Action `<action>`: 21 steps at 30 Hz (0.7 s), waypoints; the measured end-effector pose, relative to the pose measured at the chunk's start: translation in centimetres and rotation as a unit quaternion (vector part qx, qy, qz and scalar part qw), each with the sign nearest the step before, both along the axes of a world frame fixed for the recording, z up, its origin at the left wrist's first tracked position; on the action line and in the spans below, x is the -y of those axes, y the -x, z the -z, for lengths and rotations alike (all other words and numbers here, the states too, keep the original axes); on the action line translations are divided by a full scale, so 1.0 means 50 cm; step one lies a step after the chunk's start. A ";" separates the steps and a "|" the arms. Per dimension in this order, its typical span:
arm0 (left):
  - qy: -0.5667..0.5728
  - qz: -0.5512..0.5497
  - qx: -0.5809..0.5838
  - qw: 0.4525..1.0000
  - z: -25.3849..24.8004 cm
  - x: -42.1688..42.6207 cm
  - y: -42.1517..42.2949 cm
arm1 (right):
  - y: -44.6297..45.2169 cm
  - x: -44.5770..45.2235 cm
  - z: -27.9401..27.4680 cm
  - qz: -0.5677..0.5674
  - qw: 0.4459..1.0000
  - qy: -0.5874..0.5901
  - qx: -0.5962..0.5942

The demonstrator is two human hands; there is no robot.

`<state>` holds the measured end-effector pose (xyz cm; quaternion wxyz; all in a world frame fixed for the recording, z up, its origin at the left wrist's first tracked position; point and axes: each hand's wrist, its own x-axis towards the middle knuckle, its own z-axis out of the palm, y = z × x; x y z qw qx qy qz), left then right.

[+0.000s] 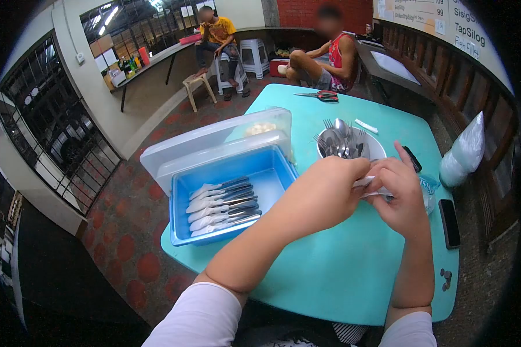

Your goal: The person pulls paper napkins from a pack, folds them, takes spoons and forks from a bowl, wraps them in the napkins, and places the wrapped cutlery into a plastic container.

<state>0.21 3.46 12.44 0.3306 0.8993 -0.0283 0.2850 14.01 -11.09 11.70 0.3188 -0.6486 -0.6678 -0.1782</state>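
White sleeves (194, 318) lie nearest, forearms reaching over the green counter (330, 272), with coins (446, 280) near its right edge. Both hands meet in front of the body: the left hand (344, 184) and right hand (398, 194) pinch a white strip (364, 181) between them, each grip pressed together at the fingertips, probably to keep it taut; whether it wraps anything is hidden by the fingers. Beside the right forearm lies a phone (449, 224). To the left, wrapped cutlery (223, 208) sits in a row inside the blue tray (272, 184), handles pointing one way, likely for neat stacking. Its clear lid (208, 139) leans upright behind, leaving the top open. Just past the hands, a white bowl (377, 147) holds spoons and forks (342, 141), seemingly within easy reach, though the hands partly block its front. A plastic bag (463, 156) stands right; scissors (324, 96) lie farther off, before two seated people and stools (253, 58).
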 end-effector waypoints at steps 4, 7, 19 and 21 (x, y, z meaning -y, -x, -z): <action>-0.001 0.007 -0.016 1.000 -0.006 -0.016 0.007 | -0.006 -0.004 0.012 -0.031 0.998 0.008 -0.061; 0.000 0.001 -0.007 1.000 -0.013 -0.028 0.012 | -0.012 -0.014 0.043 -0.039 0.992 -0.074 -0.099; -0.160 -0.075 0.149 0.973 -0.011 -0.030 -0.006 | 0.018 -0.038 0.064 -0.056 0.897 -0.004 -0.439; -0.192 -0.065 0.168 0.965 -0.012 -0.036 -0.008 | 0.006 -0.036 0.069 -0.104 0.864 0.026 -0.491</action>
